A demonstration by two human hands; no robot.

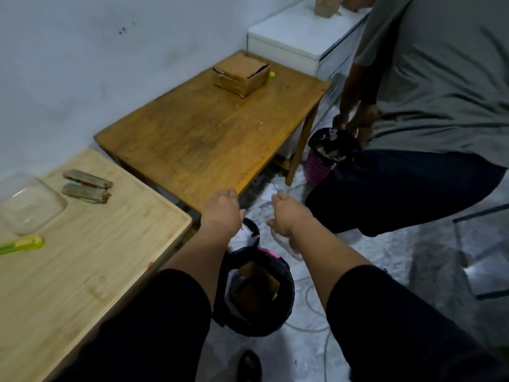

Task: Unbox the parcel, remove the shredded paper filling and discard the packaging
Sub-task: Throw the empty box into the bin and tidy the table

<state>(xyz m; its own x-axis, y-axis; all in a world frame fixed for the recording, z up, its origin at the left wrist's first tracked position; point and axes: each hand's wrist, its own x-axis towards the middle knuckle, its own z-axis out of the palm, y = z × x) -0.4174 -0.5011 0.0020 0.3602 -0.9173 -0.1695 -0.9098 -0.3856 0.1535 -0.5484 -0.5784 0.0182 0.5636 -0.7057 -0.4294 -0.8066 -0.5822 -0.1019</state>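
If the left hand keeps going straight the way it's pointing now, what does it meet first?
Probably the near corner of the darker wooden table: the left hand, fingers curled, points up-frame toward that edge just beyond its knuckles. Depth is unclear from one view; the hand may sit lower than the tabletop and pass under it.

Black sleeves end near the elbows, leaving both forearms bare down to the left hand [223, 205] and right hand [286, 209].

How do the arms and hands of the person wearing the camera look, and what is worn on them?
Both arms wear black sleeves that end near the elbow, so the forearms are bare. The left hand and the right hand are bare too: no gloves, and no watch, bracelet or ring shows in this view. The sleeves are plain, without visible markings.
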